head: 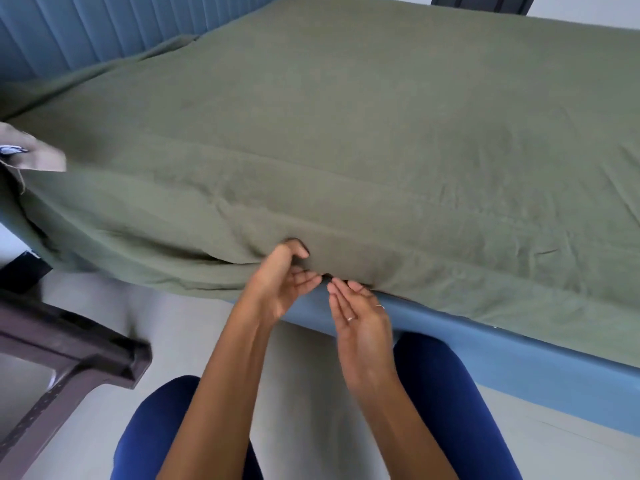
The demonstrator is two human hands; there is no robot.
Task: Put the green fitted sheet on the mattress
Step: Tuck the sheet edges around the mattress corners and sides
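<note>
Here is the sheet (346, 133), green and spread right across the top of the mattress, draped down the near side, with soft creases running along the edge. The mattress itself is hidden under the cloth; only its shape shows. Both hands are in at the near edge, palms turned up. The left hand (282, 282) is at the hem, thumb up against the hanging cloth and fingers loosely curved just below it; whether it actually pinches the cloth, I cannot tell, as the fingertips meet a dark fold there. The right hand (360, 313) lies just beside it, fingers straight and relaxed, tips reaching the lower edge of the sheet where it meets the blue bed frame (485, 351); it grasps nothing. 2 rings show on the right hand. To the right of the hands the hem sits along the frame; to the left it hangs loose and baggy, sagging below the frame line toward the floor (180, 323). At the far left corner the cloth bunches, and a pale tag (38, 150) sticks out there. The blue padded headboard (69, 29) stands behind the far left. A dark chair (69, 344) stands on the floor at the left, well apart from the hands. Blue-clad knees (443, 393) are close to the frame.
</note>
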